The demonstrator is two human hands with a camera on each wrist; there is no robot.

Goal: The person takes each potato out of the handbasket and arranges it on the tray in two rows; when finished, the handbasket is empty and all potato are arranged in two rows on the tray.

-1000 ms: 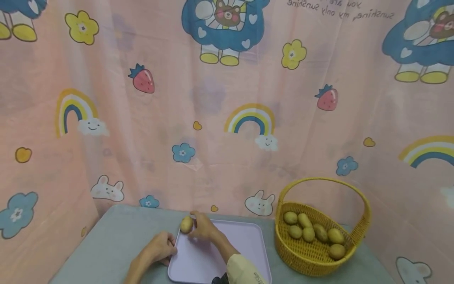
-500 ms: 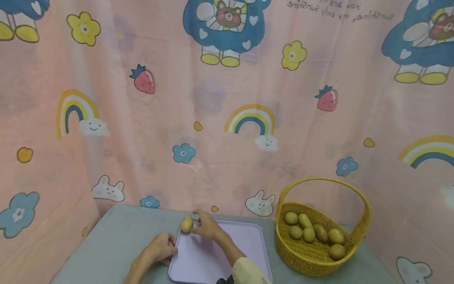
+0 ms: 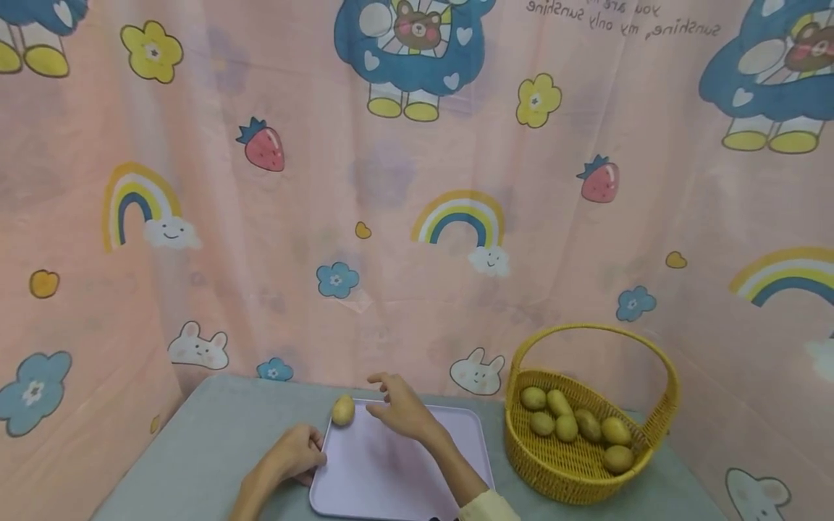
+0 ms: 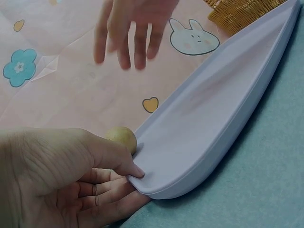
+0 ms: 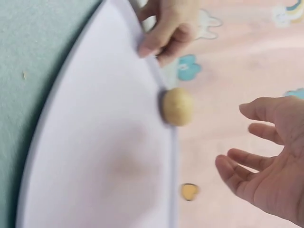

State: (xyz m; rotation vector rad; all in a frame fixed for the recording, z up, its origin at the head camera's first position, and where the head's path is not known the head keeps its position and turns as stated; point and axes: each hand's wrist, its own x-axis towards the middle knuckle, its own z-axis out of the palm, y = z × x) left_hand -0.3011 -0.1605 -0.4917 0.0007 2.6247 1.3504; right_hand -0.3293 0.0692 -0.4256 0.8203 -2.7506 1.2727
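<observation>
A single potato [image 3: 343, 410] sits in the far left corner of the pale lilac tray [image 3: 391, 470]. My left hand [image 3: 296, 454] pinches the tray's left rim, thumb on top and fingers beneath, as the left wrist view shows. Above the tray, to the right of the potato, my right hand [image 3: 405, 411] hovers with fingers spread and holds nothing. In the right wrist view a gap separates that right hand [image 5: 270, 161] from the potato [image 5: 177, 107].
A yellow wicker basket [image 3: 560, 477] with a tall handle stands right of the tray, with several potatoes [image 3: 567, 428] inside. The table has a grey-green cloth [image 3: 221, 427]. A pink printed curtain [image 3: 391, 318] hangs behind and at the sides.
My right hand has let go of the potato and moved up and to the right, its fingers opening. The potato stays in the tray's corner. My left hand keeps its hold on the rim.
</observation>
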